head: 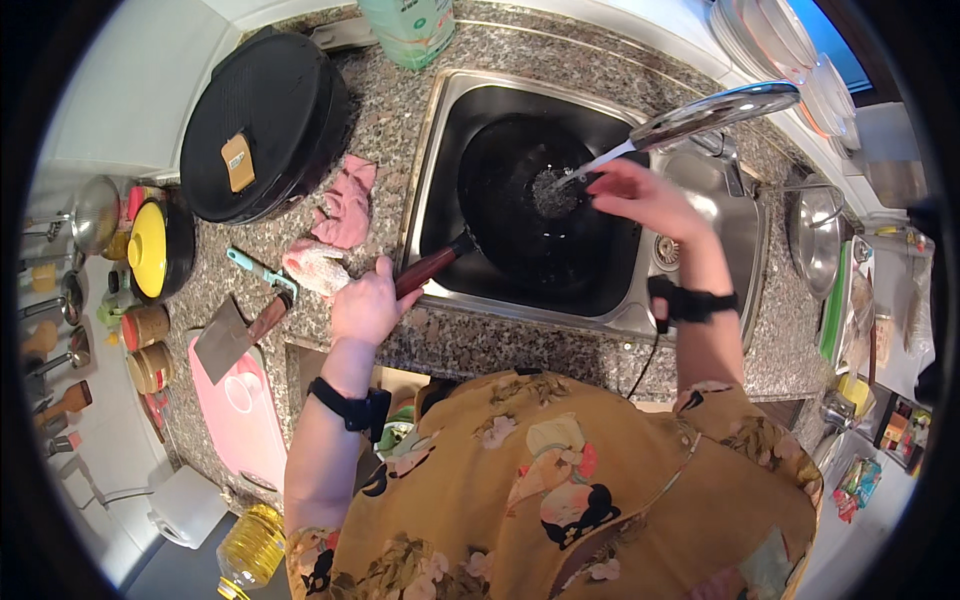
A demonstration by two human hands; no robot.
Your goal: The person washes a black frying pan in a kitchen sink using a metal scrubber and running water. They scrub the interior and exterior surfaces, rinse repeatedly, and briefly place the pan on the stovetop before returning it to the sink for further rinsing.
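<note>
A black wok (pixel 510 202) sits tilted in the left basin of the steel double sink (pixel 424 187). My left hand (pixel 367 304) grips its dark red wooden handle (pixel 431 270), which sticks out over the sink's front edge. Water (pixel 609 159) runs from the chrome faucet (pixel 712 114) into the wok and splashes at its middle. Beside the stream, over the wok's right side, is my right hand (pixel 649 196), with thumb and fingers apart and nothing seen in it. The fingertips are partly hidden against the dark pan.
Left of the sink lie a pink cloth (pixel 349 202), a whitish cloth (pixel 315 266), a blue-handled peeler (pixel 259 268) and a cleaver (pixel 232 337) over a pink cutting board (pixel 236 405). A large black electric pan (pixel 262 120) stands behind them. Stacked dishes (pixel 772 37) are at the back right.
</note>
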